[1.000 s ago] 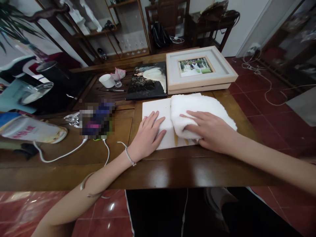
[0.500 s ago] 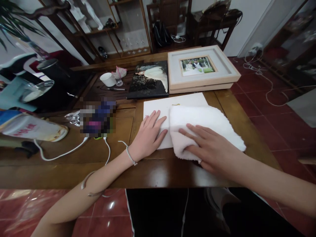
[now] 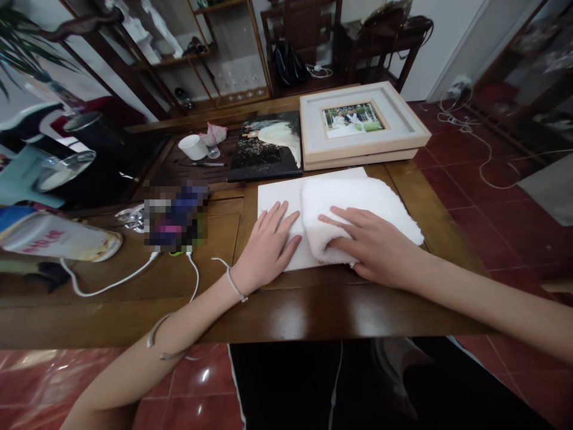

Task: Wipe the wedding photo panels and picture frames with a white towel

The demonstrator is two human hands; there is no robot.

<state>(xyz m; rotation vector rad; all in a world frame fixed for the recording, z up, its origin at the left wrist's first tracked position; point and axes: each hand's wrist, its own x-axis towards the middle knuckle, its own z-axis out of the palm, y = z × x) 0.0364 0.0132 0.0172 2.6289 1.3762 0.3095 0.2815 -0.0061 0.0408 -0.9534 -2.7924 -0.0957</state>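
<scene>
A flat white board [image 3: 278, 196] lies on the wooden table [image 3: 210, 239] in front of me. My left hand [image 3: 267, 246] rests flat on its left part, fingers stretched out, holding nothing. A folded white towel [image 3: 358, 203] covers the board's right part. My right hand [image 3: 367, 243] lies on the towel's near edge with fingers spread and pressing down on it.
Behind the board lie a dark wedding photo [image 3: 267, 147] and a stack of light wooden picture frames [image 3: 358, 125]. A white cup [image 3: 192, 146], a white cable [image 3: 111, 280], a lying packet [image 3: 58, 236] and a blurred object [image 3: 175, 216] occupy the left. Red tile floor lies to the right.
My right hand slid the towel toward the table's near edge and then back up and left over the board. My left hand stayed put.
</scene>
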